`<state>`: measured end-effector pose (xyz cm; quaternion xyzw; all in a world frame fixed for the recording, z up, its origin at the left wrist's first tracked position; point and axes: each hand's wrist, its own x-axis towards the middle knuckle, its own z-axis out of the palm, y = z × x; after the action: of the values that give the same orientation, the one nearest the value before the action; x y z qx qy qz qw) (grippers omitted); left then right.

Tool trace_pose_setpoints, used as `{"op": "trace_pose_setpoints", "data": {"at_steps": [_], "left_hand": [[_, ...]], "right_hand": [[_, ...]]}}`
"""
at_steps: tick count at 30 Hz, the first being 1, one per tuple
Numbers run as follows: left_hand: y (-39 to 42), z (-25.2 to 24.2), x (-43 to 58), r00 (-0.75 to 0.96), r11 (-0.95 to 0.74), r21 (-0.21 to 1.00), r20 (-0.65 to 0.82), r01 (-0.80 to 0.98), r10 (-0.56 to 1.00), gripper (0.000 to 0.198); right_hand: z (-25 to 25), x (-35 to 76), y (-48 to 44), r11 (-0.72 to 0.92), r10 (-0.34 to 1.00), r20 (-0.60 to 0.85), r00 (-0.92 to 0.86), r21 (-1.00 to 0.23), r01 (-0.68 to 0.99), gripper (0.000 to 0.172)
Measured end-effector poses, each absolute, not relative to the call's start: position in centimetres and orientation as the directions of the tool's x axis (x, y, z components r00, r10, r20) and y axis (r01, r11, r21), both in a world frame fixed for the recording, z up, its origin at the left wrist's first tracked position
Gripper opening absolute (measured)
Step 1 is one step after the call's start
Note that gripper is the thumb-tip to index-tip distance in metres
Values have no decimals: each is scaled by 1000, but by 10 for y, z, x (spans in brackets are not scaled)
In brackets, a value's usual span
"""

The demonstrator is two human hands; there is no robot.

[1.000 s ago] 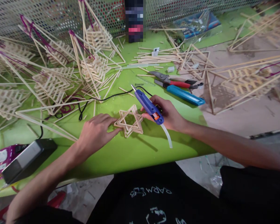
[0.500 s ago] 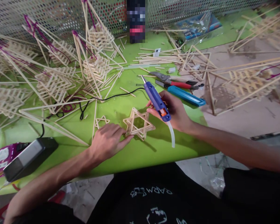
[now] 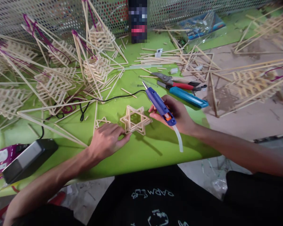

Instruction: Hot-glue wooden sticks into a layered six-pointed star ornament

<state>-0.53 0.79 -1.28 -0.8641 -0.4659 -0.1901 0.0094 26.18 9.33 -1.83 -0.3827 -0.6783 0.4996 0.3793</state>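
A stacked six-pointed star of wooden sticks (image 3: pixel 135 120) lies on the green table (image 3: pixel 143 150). My left hand (image 3: pixel 107 140) rests beside it, fingers pinched on the star's lower left point. My right hand (image 3: pixel 176 114) grips a blue glue gun (image 3: pixel 159 105) with an orange trigger, its nozzle pointing up and away to the left, a clear glue stick (image 3: pixel 179 139) trailing from its back. A smaller flat stick star (image 3: pixel 102 121) lies just beyond my left hand.
Several stick frames and stacked stick pieces (image 3: pixel 52 81) crowd the left and back. Red-handled pliers (image 3: pixel 174 81) and a blue utility knife (image 3: pixel 187 97) lie behind the gun. A black cord (image 3: pixel 103 99) crosses the table. A dark box (image 3: pixel 28 158) sits at the near left edge.
The star was pulled and turned across the table under my left fingers, uncovering the small flat star. My right hand raised the glue gun away from the star.
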Motion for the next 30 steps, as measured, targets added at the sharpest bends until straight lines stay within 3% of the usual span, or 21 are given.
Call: {"op": "trace_pose_setpoints", "data": {"at_steps": [14,18,24,30], "left_hand": [[0,-13,-5,549,-618,159,328,770,768,21],[3,-9,-8,566,-642,142,356,754,744,31],[11,-7,-11,464,-535,119,366,837,807,55],[10,-11,-9,413,-475,149,317,867,854,59]], "right_hand": [[-21,266,94,245,884,157,-440,-958,151,33],[-21,265,95,243,885,155,-439,-958,152,33],[-22,267,95,254,884,164,-438,-955,154,34],[-23,267,95,246,881,164,-444,-960,133,35]]}}
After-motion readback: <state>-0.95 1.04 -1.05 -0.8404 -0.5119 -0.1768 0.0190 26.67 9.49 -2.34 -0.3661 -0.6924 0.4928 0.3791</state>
